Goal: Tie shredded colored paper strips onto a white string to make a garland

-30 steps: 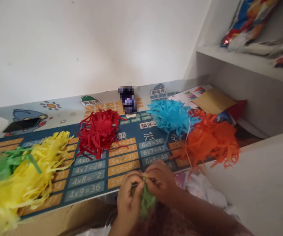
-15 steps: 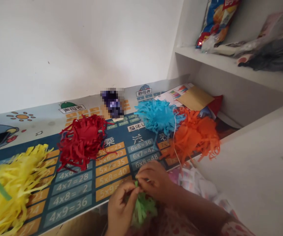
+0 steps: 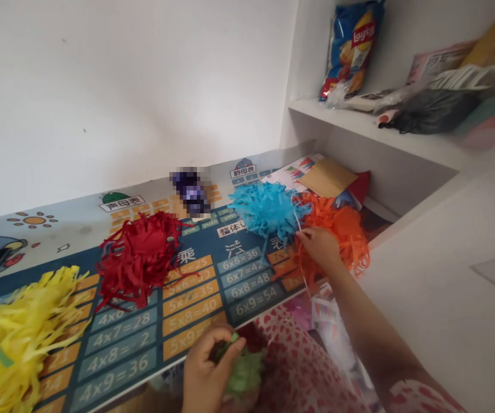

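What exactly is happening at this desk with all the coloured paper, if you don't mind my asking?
A person is making shredded-paper pom-poms. The left hand grips a green pom-pom near the lap, below the desk edge. The right hand reaches to the orange pom-pom and pinches a thin white string beside it. Blue, red and yellow pom-poms lie on the multiplication-table mat.

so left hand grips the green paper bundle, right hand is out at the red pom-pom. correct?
Not quite. In the head view the left hand does grip the green paper bundle, but the right hand is at the orange pom-pom, pinching a white string, not at the red pom-pom.
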Motion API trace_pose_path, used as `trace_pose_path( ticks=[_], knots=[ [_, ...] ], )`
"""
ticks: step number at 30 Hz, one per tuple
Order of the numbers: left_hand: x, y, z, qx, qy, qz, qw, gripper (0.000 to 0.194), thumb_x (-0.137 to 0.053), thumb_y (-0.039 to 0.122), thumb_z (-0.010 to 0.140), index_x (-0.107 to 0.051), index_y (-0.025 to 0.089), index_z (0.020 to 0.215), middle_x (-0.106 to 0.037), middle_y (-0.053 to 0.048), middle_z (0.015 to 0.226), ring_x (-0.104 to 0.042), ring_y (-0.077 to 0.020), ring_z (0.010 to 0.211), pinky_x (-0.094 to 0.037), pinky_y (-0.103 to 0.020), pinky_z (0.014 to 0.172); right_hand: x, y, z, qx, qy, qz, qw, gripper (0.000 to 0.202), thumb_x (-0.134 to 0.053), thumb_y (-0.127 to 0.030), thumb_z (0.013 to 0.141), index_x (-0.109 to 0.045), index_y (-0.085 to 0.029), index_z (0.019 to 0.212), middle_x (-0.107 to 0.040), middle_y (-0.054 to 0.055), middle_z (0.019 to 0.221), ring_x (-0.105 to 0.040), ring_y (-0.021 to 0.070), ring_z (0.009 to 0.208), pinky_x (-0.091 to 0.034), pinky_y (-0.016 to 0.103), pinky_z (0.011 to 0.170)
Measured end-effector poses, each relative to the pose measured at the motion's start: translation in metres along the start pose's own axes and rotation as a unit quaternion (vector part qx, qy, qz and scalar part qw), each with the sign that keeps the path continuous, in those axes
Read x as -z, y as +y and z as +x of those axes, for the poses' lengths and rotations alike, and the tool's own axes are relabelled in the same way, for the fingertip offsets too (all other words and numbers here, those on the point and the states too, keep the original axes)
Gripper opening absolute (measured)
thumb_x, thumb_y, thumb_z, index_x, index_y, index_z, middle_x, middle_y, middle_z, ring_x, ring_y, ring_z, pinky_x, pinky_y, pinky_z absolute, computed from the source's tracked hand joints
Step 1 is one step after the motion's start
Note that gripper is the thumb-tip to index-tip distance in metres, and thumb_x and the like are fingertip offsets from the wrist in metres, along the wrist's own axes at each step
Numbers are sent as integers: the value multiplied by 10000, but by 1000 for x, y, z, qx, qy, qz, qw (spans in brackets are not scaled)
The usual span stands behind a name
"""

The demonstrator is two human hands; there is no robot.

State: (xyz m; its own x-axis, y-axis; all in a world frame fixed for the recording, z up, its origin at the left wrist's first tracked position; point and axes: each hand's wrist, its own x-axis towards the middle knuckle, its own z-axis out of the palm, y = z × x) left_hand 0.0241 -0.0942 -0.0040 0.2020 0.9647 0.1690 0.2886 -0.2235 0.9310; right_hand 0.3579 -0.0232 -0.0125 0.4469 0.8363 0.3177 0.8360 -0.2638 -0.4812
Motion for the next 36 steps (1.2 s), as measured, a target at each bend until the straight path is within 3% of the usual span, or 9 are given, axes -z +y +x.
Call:
trace_pose_path(
  ticks=[7,11,15,18,21,25,27,31,36],
  knots=[
    [19,-6,-8,-9,-16,-3,1000,202,-777,331,716,-669,188,624,-683,-23,669,-653,-170,626,-533,-238,602,28,7,-4,2,99,159,982,399,-481,-468,918,-744,-170,891,-727,80,887,-668,210,832,-496,310,767],
    [23,-8,-18,18,-36,-74,996,189,-788,346,712,-723,184,640,-696,-42,683,-659,-186,649,-535,-256,605,47,-10,-31,-52,116,346,930,321,-539,-427,888,-725,-185,792,-710,46,760,-643,178,694,-497,293,678],
    [16,-4,-32,50,-76,-219,972,233,-813,409,682,-764,182,672,-705,-66,717,-655,-196,618,-534,-275,565,60,-43,-89,49,-24,398,916,279,-608,-382,874,-708,-200,687,-695,37,770,-642,169,727,-492,277,683],
    [-3,4,-42,68,-114,-268,954,264,-819,443,669,-776,184,696,-726,-85,798,-655,-193,636,-531,-272,578,57,-66,-137,180,-123,418,882,245,-608,-408,897,-755,-220,842,-697,54,923,-642,181,868,-498,305,810],
    [-25,10,-56,97,-113,-290,945,312,-780,497,708,-769,185,727,-725,-78,777,-647,-185,646,-524,-270,618,48,-80,-177,211,-163,458,848,308,-554,-464,932,-763,-238,955,-671,70,1088,-611,199,1014,-477,336,901],
    [-43,8,-75,101,-144,-270,947,354,-755,514,734,-741,162,705,-676,-47,627,-615,-167,598,-491,-250,601,40,-80,-205,98,-226,535,808,346,-592,-503,901,-766,-209,850,-683,54,920,-623,177,861,-490,304,800],
    [-44,2,-84,103,-147,-239,954,347,-735,494,764,-729,152,707,-649,-28,579,-576,-140,542,-458,-231,560,41,-70,-206,3,-224,613,758,355,-628,-519,871,-739,-194,780,-677,34,782,-616,158,747,-497,290,743],
    [-41,-14,-102,98,-97,-219,966,352,-718,496,778,-713,147,733,-645,-19,592,-555,-127,547,-436,-221,553,65,-27,-190,-165,-113,774,600,262,-765,-420,766,-642,-192,727,-600,-37,635,-572,95,594,-536,255,698],
    [-39,-25,-126,81,-77,-194,975,381,-711,519,770,-690,149,685,-613,-5,549,-545,-128,542,-432,-233,580,113,36,-180,-196,-20,813,548,179,-744,-245,772,-581,-177,743,-395,-105,512,-343,20,383,-360,111,385]
  ],
)
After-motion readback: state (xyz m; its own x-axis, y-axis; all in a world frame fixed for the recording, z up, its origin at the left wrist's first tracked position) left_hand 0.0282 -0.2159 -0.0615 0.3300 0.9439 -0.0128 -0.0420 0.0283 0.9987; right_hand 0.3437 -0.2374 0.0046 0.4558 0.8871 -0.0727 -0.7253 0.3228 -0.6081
